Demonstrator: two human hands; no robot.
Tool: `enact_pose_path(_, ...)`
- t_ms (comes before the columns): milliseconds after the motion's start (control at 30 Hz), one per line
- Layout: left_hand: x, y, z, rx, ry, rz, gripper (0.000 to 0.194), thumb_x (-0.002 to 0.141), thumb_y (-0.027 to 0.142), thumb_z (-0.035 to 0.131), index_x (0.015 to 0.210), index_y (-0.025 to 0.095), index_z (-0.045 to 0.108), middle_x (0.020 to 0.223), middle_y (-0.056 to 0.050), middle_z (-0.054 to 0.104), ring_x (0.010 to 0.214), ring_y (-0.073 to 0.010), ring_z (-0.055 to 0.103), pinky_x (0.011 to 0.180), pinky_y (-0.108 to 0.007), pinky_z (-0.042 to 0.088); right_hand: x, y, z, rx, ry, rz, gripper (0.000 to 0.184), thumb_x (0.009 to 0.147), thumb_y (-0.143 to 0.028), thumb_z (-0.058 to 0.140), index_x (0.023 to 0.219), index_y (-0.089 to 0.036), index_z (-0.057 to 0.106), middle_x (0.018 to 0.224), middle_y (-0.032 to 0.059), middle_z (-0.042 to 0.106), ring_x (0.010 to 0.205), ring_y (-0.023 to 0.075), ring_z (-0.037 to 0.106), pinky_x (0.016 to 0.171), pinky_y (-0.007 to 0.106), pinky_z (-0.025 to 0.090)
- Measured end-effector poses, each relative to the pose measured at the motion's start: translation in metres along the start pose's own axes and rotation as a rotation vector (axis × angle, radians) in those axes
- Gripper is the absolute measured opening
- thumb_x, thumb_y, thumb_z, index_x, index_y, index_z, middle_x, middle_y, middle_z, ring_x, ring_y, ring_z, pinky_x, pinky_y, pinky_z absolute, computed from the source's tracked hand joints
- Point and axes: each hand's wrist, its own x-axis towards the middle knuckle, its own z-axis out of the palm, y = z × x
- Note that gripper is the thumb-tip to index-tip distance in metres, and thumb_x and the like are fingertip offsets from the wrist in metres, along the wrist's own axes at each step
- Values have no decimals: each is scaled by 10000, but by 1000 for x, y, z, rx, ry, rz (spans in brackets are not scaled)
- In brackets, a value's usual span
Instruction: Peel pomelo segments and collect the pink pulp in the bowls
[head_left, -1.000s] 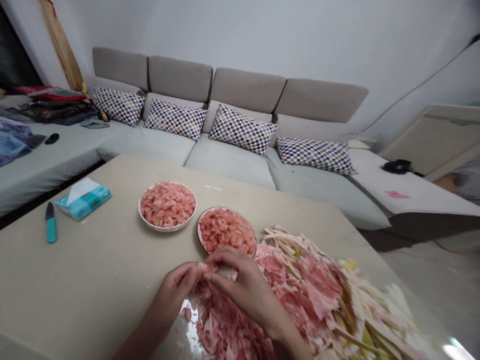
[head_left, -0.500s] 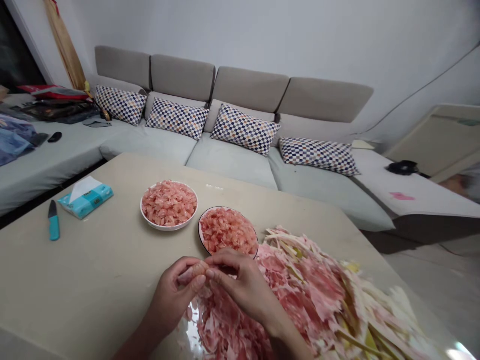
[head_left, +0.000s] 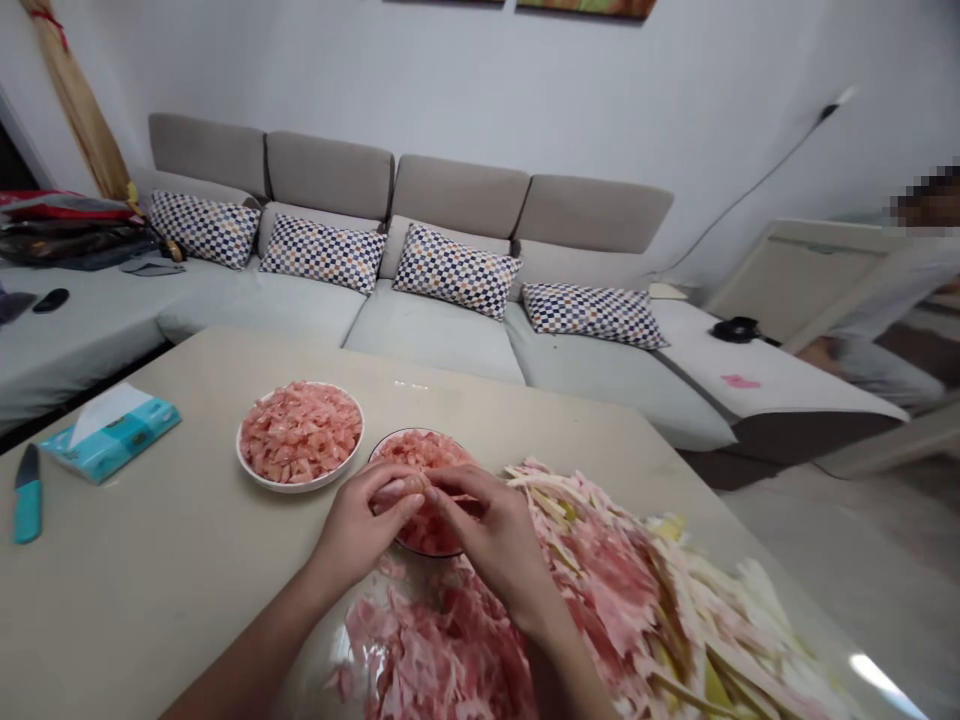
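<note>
My left hand (head_left: 364,520) and my right hand (head_left: 499,530) meet fingertip to fingertip above the near bowl. Both are closed in a pinch on a small pale piece of pomelo (head_left: 414,484), mostly covered by the fingers. Under them is the dark-rimmed bowl (head_left: 377,440) of pink pomelo pulp (head_left: 427,447), partly hidden. To its left stands a white bowl (head_left: 300,487) heaped with more pulp (head_left: 304,435). Below my hands lies a pile of pink membrane scraps (head_left: 442,650). Peel strips with white pith and yellow skin (head_left: 720,620) spread to the right.
At the table's left lie a blue tissue pack (head_left: 120,435) and a knife with a turquoise handle (head_left: 28,510). Behind the table (head_left: 150,600) runs a grey sofa (head_left: 431,335) with checked cushions (head_left: 457,270). Another person (head_left: 892,310) is at the far right.
The view has swung right, bringing the other person further into sight. My hands, still pinching together, are now higher over the dark-rimmed bowl, and more of the membrane pile shows below.
</note>
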Motion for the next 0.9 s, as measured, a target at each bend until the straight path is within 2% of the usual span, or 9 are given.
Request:
enact_pose_path(167, 14, -16, 6, -100, -71, -57, 198, 812, 283, 637, 978, 190, 690, 1022, -80, 705, 994, -245, 630, 910, -332, 473, 2, 10, -1, -111, 39, 17, 201, 886, -245, 568, 982, -220, 743, 943, 75, 737, 835, 198, 689, 715, 303, 577)
enact_pose_path(367, 16, -33, 3, -214, -110, -136, 212, 785, 317, 666, 939, 173, 689, 989, -75, 703, 959, -241, 633, 868, -312, 488, 3, 17, 8, -144, 45, 23, 190, 862, -217, 578, 939, -224, 752, 909, 59, 762, 806, 203, 705, 737, 320, 578)
enact_pose_path(700, 16, -32, 3, -301, -65, -220, 224, 733, 244, 702, 947, 183, 677, 994, -53, 705, 936, -208, 654, 850, -310, 514, 4, 16, 9, -70, -14, 93, 211, 892, -273, 567, 1008, -247, 742, 969, 51, 754, 864, 200, 700, 746, 305, 565)
enact_pose_path(900, 14, -30, 2, -313, -35, -224, 226, 723, 242, 721, 940, 180, 699, 1029, -66, 705, 969, -216, 656, 874, -316, 517, 5, 15, 9, -6, -23, 118, 168, 828, -295, 660, 951, -214, 739, 927, 54, 750, 785, 191, 698, 695, 292, 558)
